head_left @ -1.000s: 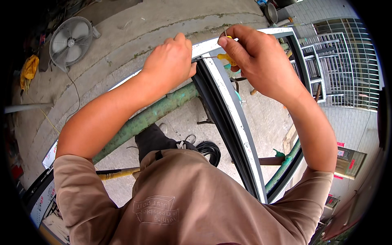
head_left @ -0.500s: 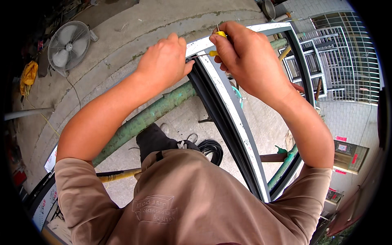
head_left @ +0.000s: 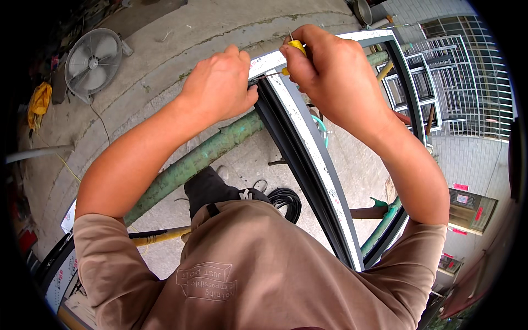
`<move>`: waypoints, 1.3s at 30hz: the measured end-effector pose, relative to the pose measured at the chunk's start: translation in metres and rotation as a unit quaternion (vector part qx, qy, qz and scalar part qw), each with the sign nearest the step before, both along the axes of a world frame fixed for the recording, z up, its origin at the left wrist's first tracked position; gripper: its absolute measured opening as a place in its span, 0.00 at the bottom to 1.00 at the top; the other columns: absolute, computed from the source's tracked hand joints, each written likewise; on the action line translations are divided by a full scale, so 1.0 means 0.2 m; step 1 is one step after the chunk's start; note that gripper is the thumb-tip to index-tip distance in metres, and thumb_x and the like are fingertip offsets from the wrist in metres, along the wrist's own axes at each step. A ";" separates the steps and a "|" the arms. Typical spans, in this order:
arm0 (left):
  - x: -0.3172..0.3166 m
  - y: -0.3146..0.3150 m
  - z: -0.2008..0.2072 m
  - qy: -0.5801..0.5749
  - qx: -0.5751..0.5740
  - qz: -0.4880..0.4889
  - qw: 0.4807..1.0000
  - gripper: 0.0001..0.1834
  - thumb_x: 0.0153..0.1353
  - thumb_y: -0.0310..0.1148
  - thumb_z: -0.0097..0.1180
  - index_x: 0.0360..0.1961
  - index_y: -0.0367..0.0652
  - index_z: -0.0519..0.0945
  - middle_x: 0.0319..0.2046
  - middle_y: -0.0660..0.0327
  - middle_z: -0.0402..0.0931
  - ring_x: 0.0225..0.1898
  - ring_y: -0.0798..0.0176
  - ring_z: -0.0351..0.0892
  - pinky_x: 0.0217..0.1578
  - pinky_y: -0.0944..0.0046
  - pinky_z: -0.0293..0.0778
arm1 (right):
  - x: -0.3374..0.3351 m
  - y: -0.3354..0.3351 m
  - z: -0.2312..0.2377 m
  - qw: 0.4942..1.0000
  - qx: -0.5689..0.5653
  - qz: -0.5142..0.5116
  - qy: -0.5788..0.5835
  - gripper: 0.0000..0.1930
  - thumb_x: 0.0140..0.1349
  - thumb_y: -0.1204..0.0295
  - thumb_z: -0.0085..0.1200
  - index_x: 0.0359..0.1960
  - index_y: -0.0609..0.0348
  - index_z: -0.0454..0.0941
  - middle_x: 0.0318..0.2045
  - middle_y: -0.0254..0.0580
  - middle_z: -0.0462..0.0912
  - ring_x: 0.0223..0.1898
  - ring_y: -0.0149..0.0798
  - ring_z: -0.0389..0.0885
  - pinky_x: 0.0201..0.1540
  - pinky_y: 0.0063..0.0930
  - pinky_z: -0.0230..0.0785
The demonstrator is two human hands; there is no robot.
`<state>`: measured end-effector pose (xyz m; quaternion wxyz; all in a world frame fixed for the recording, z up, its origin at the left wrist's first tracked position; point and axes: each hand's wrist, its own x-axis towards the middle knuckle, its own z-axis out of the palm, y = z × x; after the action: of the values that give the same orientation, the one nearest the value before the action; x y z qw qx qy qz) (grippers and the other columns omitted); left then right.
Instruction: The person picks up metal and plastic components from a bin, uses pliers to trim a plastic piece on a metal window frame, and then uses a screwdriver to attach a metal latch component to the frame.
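Note:
My right hand point(head_left: 344, 77) is closed around a yellow-handled screwdriver point(head_left: 285, 71). Its thin shaft points left, to the joint where a dark grooved bar meets the far rail of a metal window frame point(head_left: 324, 181). A second yellow handle point(head_left: 297, 47) with a short metal rod sticks up between the same hand's thumb and forefinger; whether it is a separate tool I cannot tell. My left hand point(head_left: 220, 82) is curled over the far rail, left of the joint, its thumb close to the shaft's tip. Its other fingertips are hidden.
A green pipe point(head_left: 203, 159) runs beneath the frame, with a yellow bar point(head_left: 165, 235) nearer me. Coiled black cable point(head_left: 286, 203) lies by my feet. A standing fan point(head_left: 93, 63) is at the far left. Metal grilles and smaller frames point(head_left: 429, 77) stand at the right.
My right hand has shifted slightly left and away from me with the screwdriver, its tip still at the joint. The left hand stays nearly where it was.

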<state>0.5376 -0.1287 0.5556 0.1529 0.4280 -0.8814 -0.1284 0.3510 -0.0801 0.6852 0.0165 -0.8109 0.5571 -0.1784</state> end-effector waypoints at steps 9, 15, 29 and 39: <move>-0.01 0.00 -0.04 -0.010 -0.001 0.017 1.000 0.26 0.69 0.48 0.72 0.49 0.33 0.81 0.48 0.44 0.83 0.48 0.37 0.90 0.47 0.42 0.87 | -0.01 0.00 0.01 1.000 0.011 0.011 0.003 0.11 0.72 0.67 0.65 0.41 0.65 0.85 0.23 0.60 0.85 0.31 0.66 0.88 0.37 0.56 0.82; -0.02 -0.01 -0.05 -0.016 -0.031 0.011 0.999 0.26 0.69 0.50 0.72 0.48 0.34 0.81 0.45 0.47 0.83 0.45 0.40 0.91 0.43 0.45 0.88 | -0.04 0.02 0.09 0.998 0.060 0.019 -0.005 0.15 0.71 0.70 0.66 0.55 0.64 0.84 0.23 0.58 0.85 0.30 0.65 0.88 0.38 0.56 0.81; -0.01 0.00 -0.04 0.013 -0.052 0.012 0.998 0.26 0.68 0.48 0.74 0.44 0.31 0.83 0.42 0.44 0.84 0.40 0.40 0.93 0.40 0.48 0.91 | -0.11 0.03 0.27 0.915 -0.045 0.235 0.325 0.23 0.59 0.63 0.74 0.56 0.51 0.91 0.55 0.33 0.84 0.57 0.37 0.83 0.51 0.34 0.83; -0.02 0.01 -0.05 0.017 -0.004 0.023 1.000 0.26 0.70 0.49 0.72 0.47 0.33 0.81 0.45 0.46 0.83 0.43 0.37 0.91 0.42 0.43 0.88 | -0.04 0.02 0.16 0.988 0.136 0.074 0.022 0.12 0.80 0.67 0.64 0.53 0.63 0.86 0.18 0.39 0.77 0.17 0.34 0.78 0.24 0.38 0.67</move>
<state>0.5329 -0.1275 0.5449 0.1726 0.4456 -0.8690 -0.1287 0.3421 -0.0755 0.7178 0.1274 -0.8441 0.5145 -0.0813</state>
